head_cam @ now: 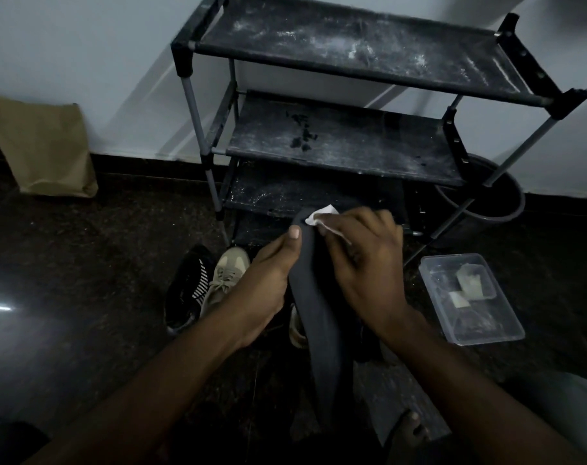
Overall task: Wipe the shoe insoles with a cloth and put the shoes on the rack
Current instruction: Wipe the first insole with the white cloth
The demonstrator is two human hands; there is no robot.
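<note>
A long dark grey insole [319,330] stands on end in front of me. My left hand [265,280] grips its left edge, thumb up near the top. My right hand [366,260] pinches a small white cloth [322,214] and presses it against the insole's top end. Below my left hand, a beige lace-up shoe [226,275] and a black shoe with white stripes [188,290] lie on the dark floor. A second beige shoe [297,327] is mostly hidden behind the insole. The black shoe rack [352,139] stands just beyond, its dusty shelves bare.
A clear plastic container [470,297] with a few pale scraps sits on the floor at the right. A dark round bucket [486,199] stands behind the rack's right leg. A brown paper bag [40,146] leans against the wall at the left. My bare toes [409,424] show at the bottom.
</note>
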